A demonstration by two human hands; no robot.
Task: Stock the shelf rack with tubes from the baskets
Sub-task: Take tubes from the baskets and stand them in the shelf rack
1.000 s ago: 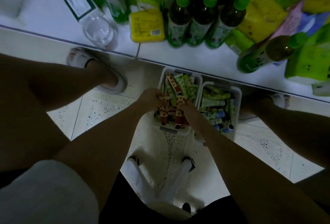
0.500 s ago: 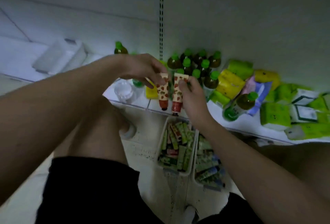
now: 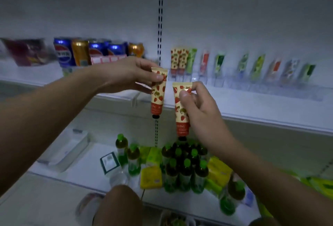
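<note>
Tubes: the left hand (image 3: 126, 74) pinches one strawberry tube (image 3: 158, 92), the right hand (image 3: 196, 107) another (image 3: 181, 110), caps down before the shelf (image 3: 252, 103). Best lower each behind the matching strawberry pair (image 3: 179, 60), upright, without toppling neighbours.

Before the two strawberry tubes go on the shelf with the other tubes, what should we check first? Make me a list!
1. Left hand has its strawberry tube in a firm grip: ok, pinched near the top.
2. Right hand holds the other strawberry tube: ok.
3. Caps point down like the shelved ones: ok.
4. Matching strawberry tubes on the shelf mark the right spot: ok, just behind the hands.
5. Free room in that clear rack slot: cannot tell, too blurry.
6. Tubes apart from each other: ok, a gap shows.
</note>
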